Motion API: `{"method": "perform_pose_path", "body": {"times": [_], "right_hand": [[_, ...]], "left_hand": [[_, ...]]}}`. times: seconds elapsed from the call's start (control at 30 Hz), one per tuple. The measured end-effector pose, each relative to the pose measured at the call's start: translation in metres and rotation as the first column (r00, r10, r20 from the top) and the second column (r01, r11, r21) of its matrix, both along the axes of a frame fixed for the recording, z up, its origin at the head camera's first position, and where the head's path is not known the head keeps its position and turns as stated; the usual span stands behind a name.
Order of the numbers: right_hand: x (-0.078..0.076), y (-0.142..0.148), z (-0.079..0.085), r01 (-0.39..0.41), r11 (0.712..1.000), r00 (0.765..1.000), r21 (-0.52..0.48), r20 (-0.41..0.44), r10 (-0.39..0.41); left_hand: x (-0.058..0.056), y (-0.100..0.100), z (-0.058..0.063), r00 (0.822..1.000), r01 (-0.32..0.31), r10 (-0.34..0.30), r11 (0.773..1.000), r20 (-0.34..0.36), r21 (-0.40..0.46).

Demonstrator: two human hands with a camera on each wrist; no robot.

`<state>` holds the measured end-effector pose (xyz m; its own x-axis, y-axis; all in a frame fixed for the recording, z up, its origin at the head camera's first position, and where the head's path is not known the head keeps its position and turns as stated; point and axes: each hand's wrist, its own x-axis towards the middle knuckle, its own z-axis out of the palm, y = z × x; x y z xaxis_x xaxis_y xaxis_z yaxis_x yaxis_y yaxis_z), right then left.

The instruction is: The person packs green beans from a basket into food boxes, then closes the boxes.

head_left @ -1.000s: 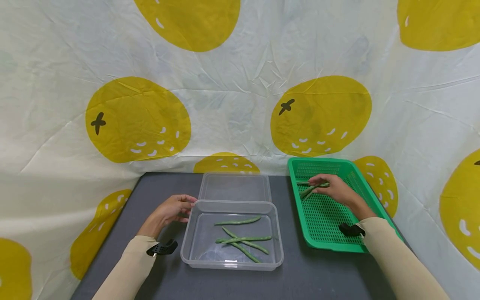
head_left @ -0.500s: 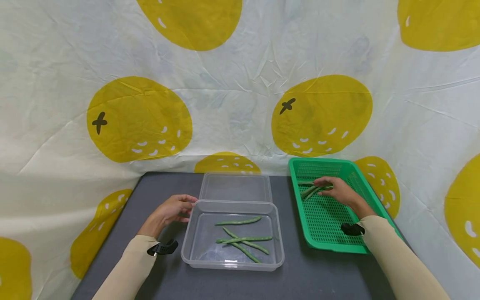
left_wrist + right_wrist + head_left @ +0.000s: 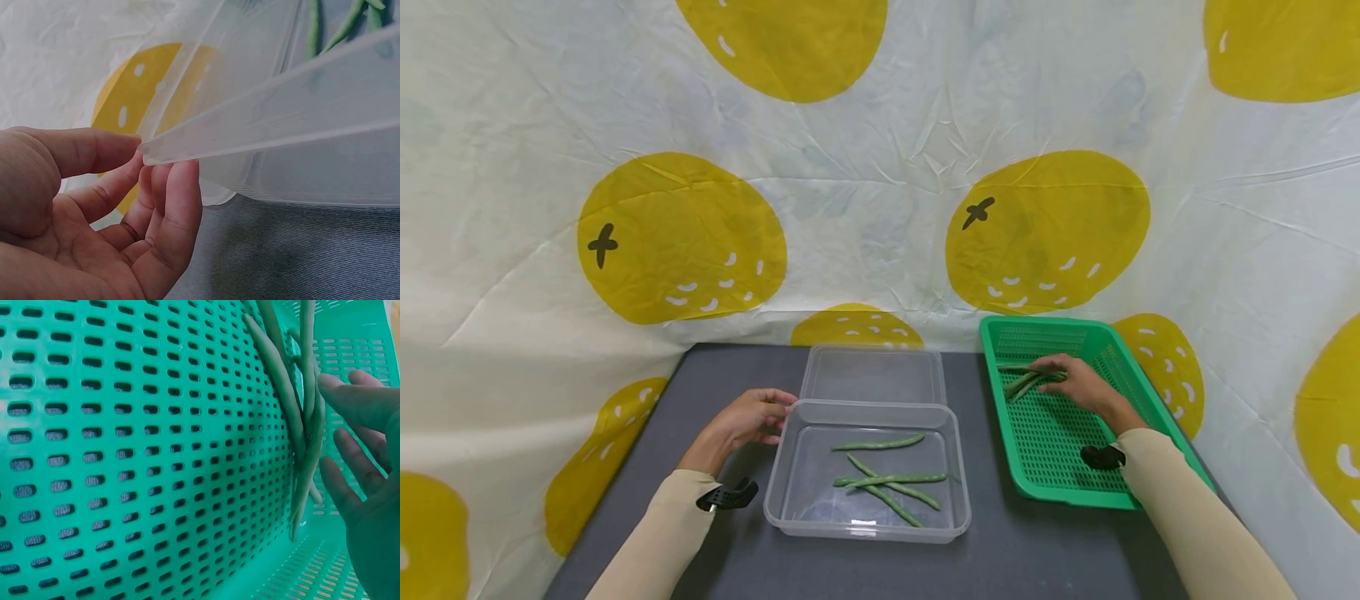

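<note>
My left hand is at the far left corner of a clear plastic container. In the left wrist view, the thumb and fingers of the left hand pinch the container's rim. Several green beans lie inside the container, some crossing. My right hand reaches into a green perforated basket, over more green beans near its left wall. Seen from the right wrist, the right hand has loosely bent, spread fingers beside the bunched beans, gripping none; whether a fingertip touches them I cannot tell.
A clear flat lid lies behind the container on the dark grey table. A white cloth with yellow fruit prints hangs behind and along both sides. The basket stands near the table's right edge.
My right hand has shifted slightly right and toward me, and its fingers sit farther along the basket's beans. The left hand stays at the container's corner. Beans in the container have not moved.
</note>
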<state>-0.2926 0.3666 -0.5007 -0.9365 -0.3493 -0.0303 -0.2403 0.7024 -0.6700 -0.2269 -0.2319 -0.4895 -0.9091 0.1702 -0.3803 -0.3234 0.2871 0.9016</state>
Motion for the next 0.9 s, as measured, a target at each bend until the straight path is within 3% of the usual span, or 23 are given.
{"method": "perform_pose_path", "body": {"times": [0.23,0.9], "right_hand": [[0.0000,0.0060,0.0007,0.041,0.998,0.999,0.055,0.016,-0.042],[0.0000,0.0097,-0.0063,0.079,0.997,0.996,0.012,0.045,-0.079]], "left_hand": [[-0.0021,0.0005,-0.0020,1.000,-0.003,0.003,1.000,0.007,0.013],[-0.0027,0.0014,0.0002,1.000,-0.008,0.008,1.000,0.013,0.012]]}}
